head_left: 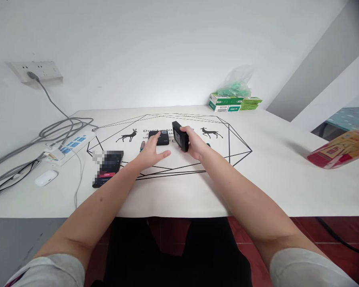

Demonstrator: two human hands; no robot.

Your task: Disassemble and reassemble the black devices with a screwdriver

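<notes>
A black, box-like device [179, 136] stands tilted on edge above the table, with the fingers of my right hand [194, 143] closed round its right side. Left of it, a flat black rectangular piece [164, 139] with a small grey square near its top lies on the mat. My left hand [151, 153] reaches over that piece's left part; its thumb is spread out to the right and its fingers are extended. Whether they press on the piece, I cannot tell. A small reddish and blue handle [143, 146] shows beside my left hand, partly hidden.
A phone [109, 167] lies left of my left forearm. Farther left are a power strip [77, 145], grey cables, a white mouse [46, 178] and glasses [14, 175]. Green and white boxes [227, 103] stand at the back right. A red and yellow packet [338, 151] sits at the right.
</notes>
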